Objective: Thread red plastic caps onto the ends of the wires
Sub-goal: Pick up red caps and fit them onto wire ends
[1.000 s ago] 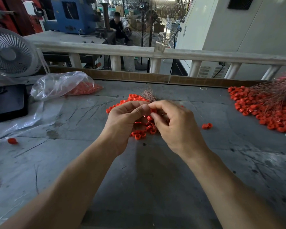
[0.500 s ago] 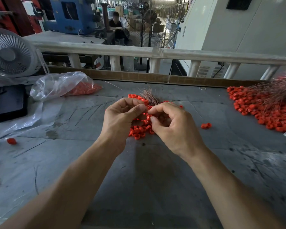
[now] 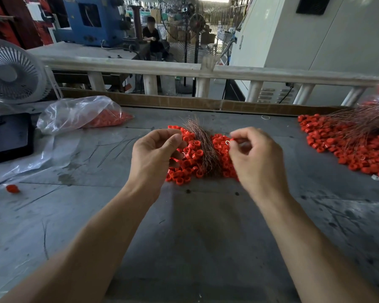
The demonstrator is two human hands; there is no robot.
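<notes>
Workshop, scuffed grey counter [image 3: 206,237]. Heap of small red plastic caps [image 3: 190,156] under bundle of thin coppery wires [image 3: 202,147], between hands. Left hand [image 3: 153,154] curled, contents unclear. Right hand [image 3: 256,158] pinches cap [image 3: 232,140]. Advice: steady wire tip, align with cap hole, push straight.

Part of the middle heap of red caps [image 3: 190,154] is being covered by the left hand [image 3: 153,154] and the right hand [image 3: 256,158]. What is being pinched at the right hand's fingertips [image 3: 233,141] is being left too small to tell, and the same applies to the left hand's fingers [image 3: 176,138]. The right hand is being slightly blurred. The capped wire pile [image 3: 354,136] and the fan [image 3: 11,73] are being cut off by the picture's edges. The bagged caps [image 3: 109,117] are being veiled by the plastic bag [image 3: 74,112].
</notes>
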